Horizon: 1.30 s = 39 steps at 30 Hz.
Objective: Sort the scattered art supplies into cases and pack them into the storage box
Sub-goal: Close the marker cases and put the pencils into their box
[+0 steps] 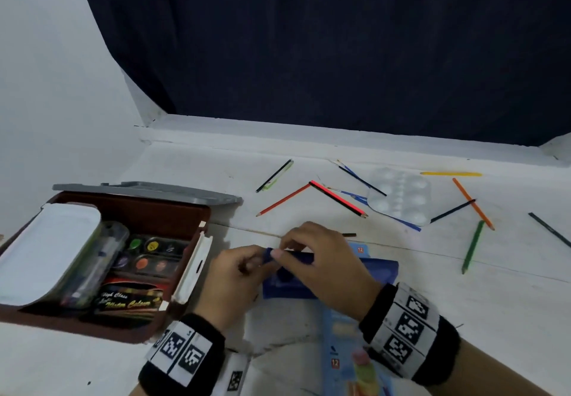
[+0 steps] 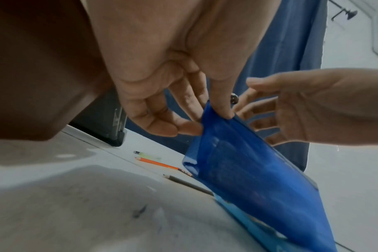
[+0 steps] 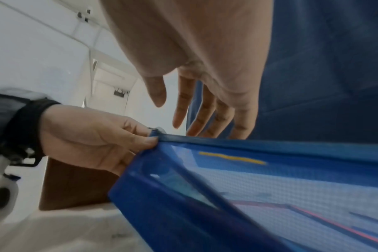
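- Several pencils (image 1: 338, 198) lie loose across the white bench (image 1: 509, 287), well apart from the open storage box (image 1: 173, 210) at its left, which already holds paints.
- One blue mesh case (image 3: 270, 184) sits tilted between both hands.
- Left hand (image 1: 230, 278): its grip pinches the case's corner by the zipper end.
- Right hand (image 3: 205, 71): fingers nearly straight, holding nothing, near the zipper edge.
- Risk: that thin corner pinch may slip when the zipper is tugged, letting the case twist or drop.
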Available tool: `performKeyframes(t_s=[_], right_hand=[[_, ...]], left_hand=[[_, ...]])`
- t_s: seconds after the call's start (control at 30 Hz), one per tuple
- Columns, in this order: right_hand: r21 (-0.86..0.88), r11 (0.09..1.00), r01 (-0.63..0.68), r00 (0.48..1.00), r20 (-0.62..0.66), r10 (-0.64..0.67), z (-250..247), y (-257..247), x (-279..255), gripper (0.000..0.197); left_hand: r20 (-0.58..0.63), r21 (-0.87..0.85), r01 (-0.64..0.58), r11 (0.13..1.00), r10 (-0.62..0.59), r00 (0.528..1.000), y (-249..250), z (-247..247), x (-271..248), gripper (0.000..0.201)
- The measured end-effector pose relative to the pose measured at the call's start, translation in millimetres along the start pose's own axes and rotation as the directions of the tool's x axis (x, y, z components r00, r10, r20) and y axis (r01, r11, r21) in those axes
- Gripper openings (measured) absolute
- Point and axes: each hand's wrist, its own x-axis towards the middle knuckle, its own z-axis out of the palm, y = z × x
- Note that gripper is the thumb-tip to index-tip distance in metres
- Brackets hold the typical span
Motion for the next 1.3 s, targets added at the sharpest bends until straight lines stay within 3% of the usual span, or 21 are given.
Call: performKeyframes(t_s=[0.1,0.3,0.5,0.6,0.7,0.8,0.97,1.1,1.3], right_hand=[[-0.028,0.999,0.025,0.999,-0.022,-0.026,1.3,-0.8,12.9,0.028],[-0.119,0.989,0.09,0.995,0.046,-0.085,-13.8,12.0,30.0,0.013],[-0.054,0.993,-0.105,0.986,0.127,0.111,-32.4,27.7,39.0,0.008],[-0.176,0.966,-0.191,0.979,0.041,0.202,-47.4,47.2,35.5,0.012],[-0.327,0.904,-0.274,0.957,0.002,0.291,-68.8,69.5,23.4,0.015],[-0.344,0.885,-0.315,0.942,-0.002,0.335,-87.8,90.2,12.1,0.017],[-0.171,0.96,-0.22,0.969,0.078,0.236,-91.0,107.1,17.8,0.017],[-0.113,0.983,-0.144,0.983,0.1,0.156,-91.9,108.0,44.7,0.012],[-0.289,0.956,0.045,0.994,0.108,-0.014,-83.9,108.7,116.7,0.005]], left_hand=[[-0.024,0.046,-0.099,0.994,0.1,0.995,1.0,-3.1,8.7,0.011],[-0.021,0.111,-0.132,0.985,0.135,0.991,4.1,1.3,14.1,0.009],[-0.037,0.221,-0.181,0.958,0.194,0.98,-1.1,4.6,21.3,0.011],[-0.064,0.211,-0.178,0.961,0.195,0.979,-3.3,6.5,26.7,0.029],[-0.131,0.185,-0.145,0.972,0.17,0.977,-6.3,5.6,28.5,0.02],[-0.174,0.161,-0.087,0.983,0.115,0.978,-6.4,-0.6,28.9,0.015],[-0.059,0.212,-0.127,0.969,0.143,0.988,-11.6,3.6,25.2,0.025],[-0.057,0.279,-0.172,0.945,0.195,0.979,-17.8,5.4,23.1,0.034],[0.008,0.271,-0.107,0.957,0.109,0.994,-13.2,10.4,23.6,0.016]])
